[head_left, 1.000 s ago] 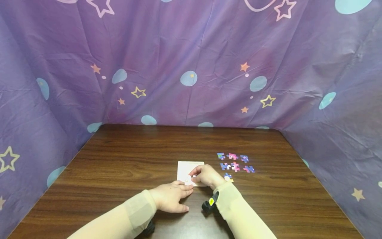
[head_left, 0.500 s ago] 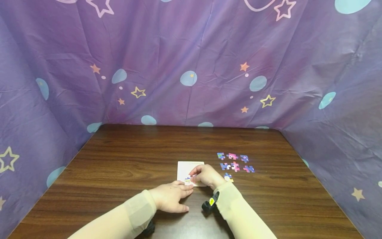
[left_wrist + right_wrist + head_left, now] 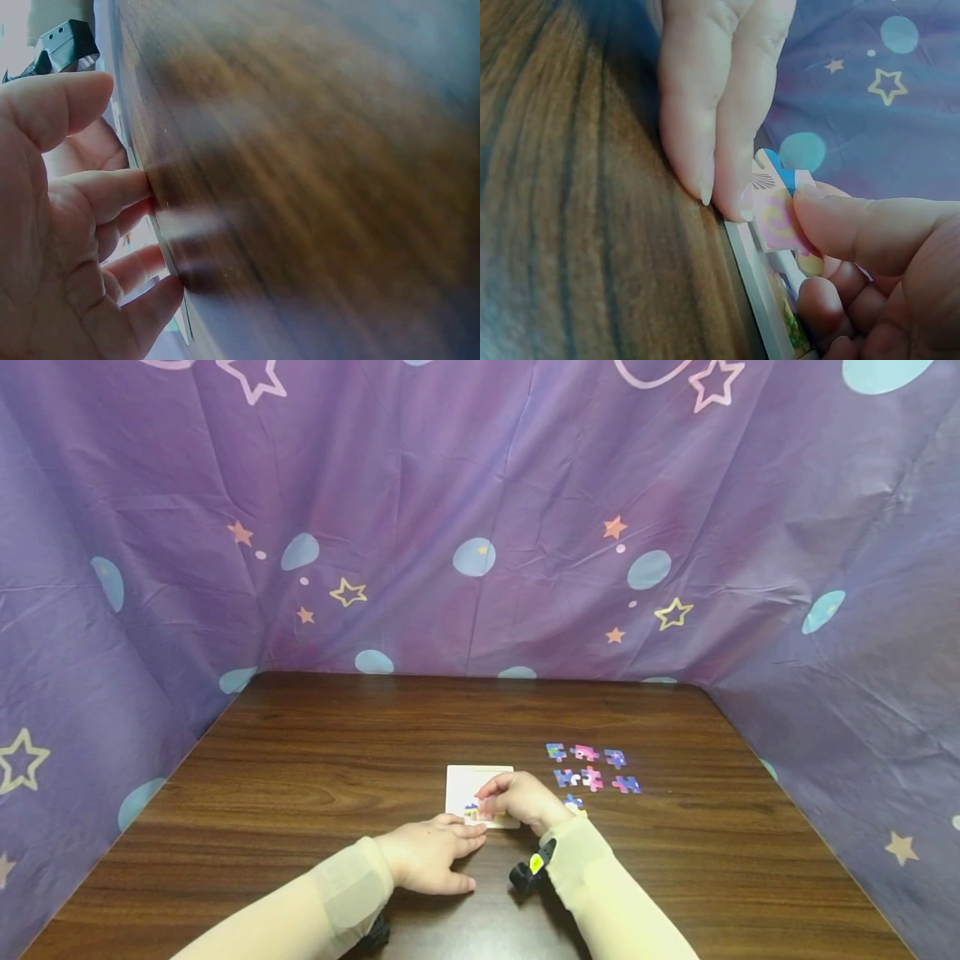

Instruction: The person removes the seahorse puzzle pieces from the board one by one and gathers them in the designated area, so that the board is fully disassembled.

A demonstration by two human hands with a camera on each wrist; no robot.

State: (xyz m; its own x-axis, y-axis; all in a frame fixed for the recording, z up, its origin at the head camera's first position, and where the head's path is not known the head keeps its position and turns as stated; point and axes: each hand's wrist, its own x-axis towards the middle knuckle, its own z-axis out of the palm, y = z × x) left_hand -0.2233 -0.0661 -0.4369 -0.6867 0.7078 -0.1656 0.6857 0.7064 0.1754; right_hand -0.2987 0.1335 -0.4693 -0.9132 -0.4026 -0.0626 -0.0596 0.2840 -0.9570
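Note:
A white square puzzle tray (image 3: pixel 459 782) lies on the table in front of me, with colourful jigsaw pieces along its near edge. My left hand (image 3: pixel 433 855) lies low at the tray's near left corner, its fingers extended and their tips touching the rim. Above the tray's near part is my right hand (image 3: pixel 523 802), pinching a pink jigsaw piece (image 3: pixel 774 219) between thumb and fingers. In the right wrist view that piece stands tilted at the tray's edge (image 3: pixel 751 281), near the left fingertips. The right fingers hide part of the tray in the head view.
Several loose jigsaw pieces (image 3: pixel 591 778) in blue and pink lie to the right of the tray. One blue, white and yellow piece (image 3: pixel 574 805) is beside my right wrist. A purple patterned curtain (image 3: pixel 480 518) hangs behind and along the sides of the wooden table (image 3: pixel 300 752).
My right hand has shifted slightly to the right over the tray. More of the coloured pieces along the near edge shows now. The left hand has stayed in place.

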